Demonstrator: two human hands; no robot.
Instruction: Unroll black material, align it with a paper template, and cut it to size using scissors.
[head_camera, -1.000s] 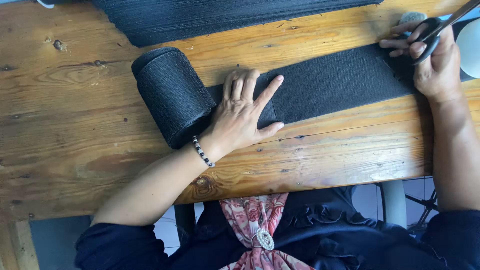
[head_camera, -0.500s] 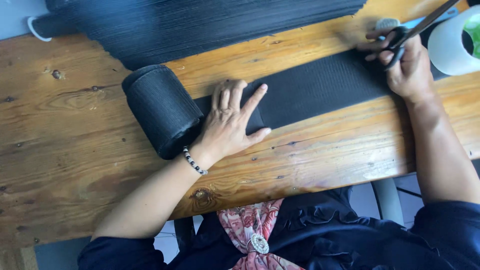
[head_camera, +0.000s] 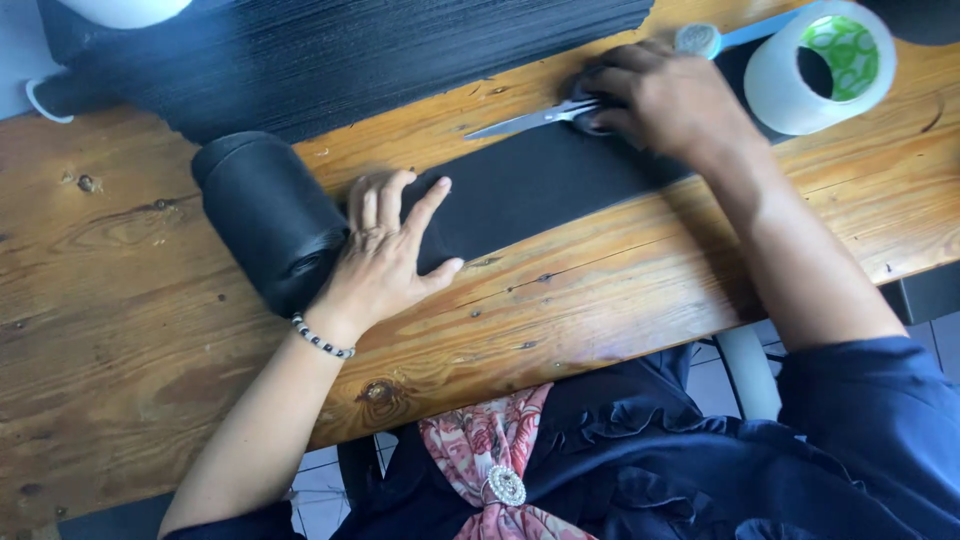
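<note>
A roll of black webbing band (head_camera: 268, 215) lies on the wooden table (head_camera: 120, 330), with a strip (head_camera: 540, 180) unrolled to the right. My left hand (head_camera: 385, 255) presses flat on the strip just beside the roll, fingers spread. My right hand (head_camera: 670, 100) grips a pair of scissors (head_camera: 530, 118) at the strip's far edge. The silver blades point left across the band and look closed.
A white tape roll (head_camera: 815, 70) with a green core stands at the far right. A wide sheet of black woven material (head_camera: 330, 55) lies along the back. A small round grey object (head_camera: 698, 38) sits behind my right hand. The table's front edge runs near my body.
My right hand has swung the scissors from pointing up-right to pointing left over the strip. The view has shifted, and the tape roll is now fully in sight. My left hand stays pressed down.
</note>
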